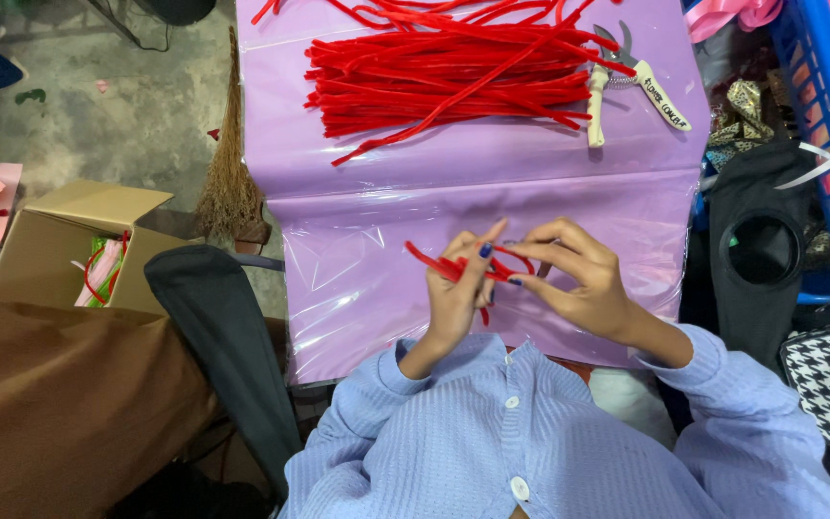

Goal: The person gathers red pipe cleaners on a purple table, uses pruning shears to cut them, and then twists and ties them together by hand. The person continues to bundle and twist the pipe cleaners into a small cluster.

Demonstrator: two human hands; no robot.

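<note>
Left hand [458, 288]: raised over the near end of the purple sheet [357, 288], fingers closed on a red pipe cleaner [444, 264] that is bent into loops; one end sticks out to the left, a short end hangs below the palm.

Right hand [578, 279]: just beside the left, thumb and forefinger pinching the same pipe cleaner at its right side; other fingers curled loosely.

Pile of red pipe cleaners [453, 72]: lies across the far end of the sheet, well apart from the hands, strands mostly side by side.

Pruning shears [617, 82]: white handles, at the right end of the pile, touching it.

Cardboard box [79, 240]: open, left on the floor, with pink and green material inside.

Small broom [231, 183]: beside the sheet's left edge.

Blue basket [823, 115]: far right, partly out of view.
</note>
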